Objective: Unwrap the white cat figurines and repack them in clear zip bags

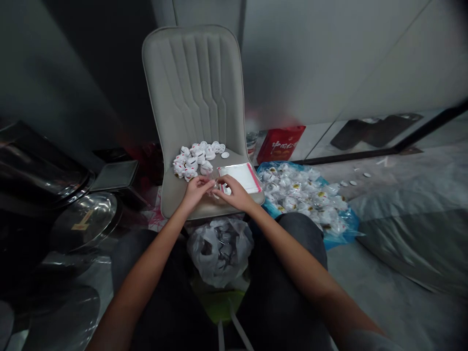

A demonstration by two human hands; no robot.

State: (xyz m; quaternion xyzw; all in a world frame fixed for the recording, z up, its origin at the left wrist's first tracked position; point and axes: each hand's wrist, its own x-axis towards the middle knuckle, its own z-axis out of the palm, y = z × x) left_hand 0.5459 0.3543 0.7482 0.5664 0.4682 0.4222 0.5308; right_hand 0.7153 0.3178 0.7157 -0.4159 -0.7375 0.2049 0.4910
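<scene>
Mostly beige chair seat [168, 192], grey floor [383, 292]

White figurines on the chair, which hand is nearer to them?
Left. The left hand is just below the white figurines, while the right hand is farther off, below and to their right.

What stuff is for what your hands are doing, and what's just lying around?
For the job: the left hand and right hand pinching a small clear bag, the white figurines on the chair seat, the flat clear bags with red edges, the bagged figurines on blue plastic.

Just lying about: the red box, the white plastic bag, the round metal trays.
</scene>
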